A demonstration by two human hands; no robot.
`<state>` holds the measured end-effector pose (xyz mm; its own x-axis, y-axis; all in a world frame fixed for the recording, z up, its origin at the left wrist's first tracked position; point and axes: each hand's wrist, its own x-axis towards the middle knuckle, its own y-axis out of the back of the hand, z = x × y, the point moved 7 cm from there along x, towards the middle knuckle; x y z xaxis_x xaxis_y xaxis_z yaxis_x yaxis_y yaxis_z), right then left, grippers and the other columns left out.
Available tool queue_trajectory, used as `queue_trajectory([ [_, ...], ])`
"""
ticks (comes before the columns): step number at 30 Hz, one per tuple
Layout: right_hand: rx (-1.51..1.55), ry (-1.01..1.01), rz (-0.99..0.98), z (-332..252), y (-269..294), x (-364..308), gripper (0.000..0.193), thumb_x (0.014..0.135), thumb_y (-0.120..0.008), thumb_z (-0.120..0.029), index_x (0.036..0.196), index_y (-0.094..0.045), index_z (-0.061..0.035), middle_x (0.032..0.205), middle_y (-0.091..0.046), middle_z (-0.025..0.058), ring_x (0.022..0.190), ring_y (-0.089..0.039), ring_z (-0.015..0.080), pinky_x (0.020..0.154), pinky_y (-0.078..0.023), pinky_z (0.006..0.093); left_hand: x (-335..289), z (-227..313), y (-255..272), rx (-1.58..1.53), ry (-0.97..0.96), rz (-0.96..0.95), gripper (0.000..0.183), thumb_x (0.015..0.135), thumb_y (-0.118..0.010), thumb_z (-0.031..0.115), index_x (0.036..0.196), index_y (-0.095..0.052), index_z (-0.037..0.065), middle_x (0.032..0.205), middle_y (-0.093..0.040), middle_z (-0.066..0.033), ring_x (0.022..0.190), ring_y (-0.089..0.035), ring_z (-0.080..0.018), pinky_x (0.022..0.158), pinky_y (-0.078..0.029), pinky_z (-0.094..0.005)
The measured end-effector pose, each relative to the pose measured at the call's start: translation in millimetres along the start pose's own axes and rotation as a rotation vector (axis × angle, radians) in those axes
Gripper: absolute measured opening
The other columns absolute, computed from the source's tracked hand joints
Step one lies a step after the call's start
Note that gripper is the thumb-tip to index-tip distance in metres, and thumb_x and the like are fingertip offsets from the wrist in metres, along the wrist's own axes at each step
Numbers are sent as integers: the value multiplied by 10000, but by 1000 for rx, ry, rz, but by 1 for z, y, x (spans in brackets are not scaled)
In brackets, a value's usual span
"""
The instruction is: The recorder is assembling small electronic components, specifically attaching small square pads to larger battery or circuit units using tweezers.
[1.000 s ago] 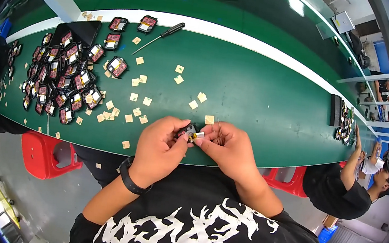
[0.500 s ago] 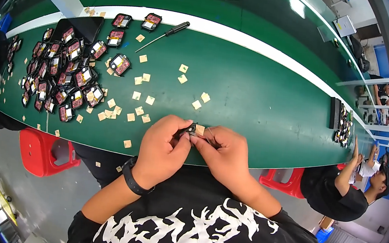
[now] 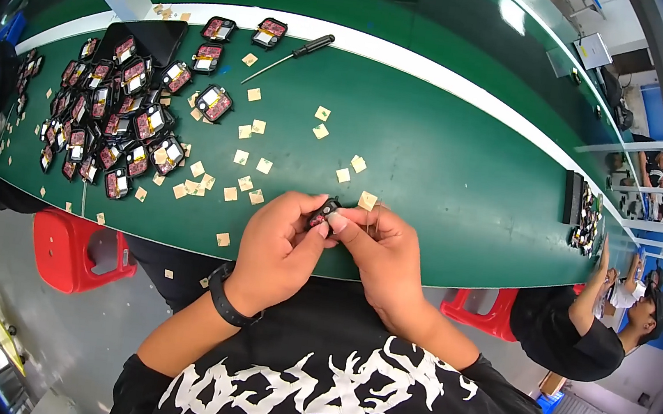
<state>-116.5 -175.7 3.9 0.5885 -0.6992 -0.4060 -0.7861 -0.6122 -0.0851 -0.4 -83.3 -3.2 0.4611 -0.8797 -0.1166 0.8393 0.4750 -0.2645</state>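
Near the table's front edge, my left hand pinches a small black electronic module with a pinkish-red inside. My right hand is closed against the module's right side, its thumb pressing the top. A small beige square stands out at the right index finger; whether the finger grips it or it sticks there I cannot tell. Fingers hide most of the module.
Many similar modules are heaped at the left of the green table, beside a dark tray. Loose beige squares lie scattered around a screwdriver. A red stool stands left; another person sits at right.
The module has tilted, so more of its pinkish-red inside shows. The beige square has moved up and right, away from the module. My right thumb now lies over the module's top.
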Motion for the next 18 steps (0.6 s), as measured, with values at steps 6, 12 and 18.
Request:
queue_trajectory([
  [6,109,-26,-49,-6,-5,2,89,958,-724,19,989,-662,74,920,-628,70,864,-719,176,777,-607,298,-5,2,1,-21,-47,-58,277,1031,-534,-71,1308,-545,-58,1171,-650,-124,1006,-688,-167,865,-609,-313],
  [12,220,-46,-59,-10,-7,6,119,953,-717,38,978,-601,44,906,-662,90,818,-706,172,769,-613,314,-5,1,4,-139,-92,-108,277,1026,-555,-61,1302,-567,-61,1148,-640,-124,1032,-691,-173,900,-620,-331],
  [18,61,-180,-188,-15,-9,7,117,965,-711,16,1010,-604,17,952,-702,99,808,-699,158,761,-592,296,-8,3,4,-153,-86,-123,299,1029,-545,-62,1328,-559,-64,1181,-647,-134,1042,-694,-182,899,-616,-332],
])
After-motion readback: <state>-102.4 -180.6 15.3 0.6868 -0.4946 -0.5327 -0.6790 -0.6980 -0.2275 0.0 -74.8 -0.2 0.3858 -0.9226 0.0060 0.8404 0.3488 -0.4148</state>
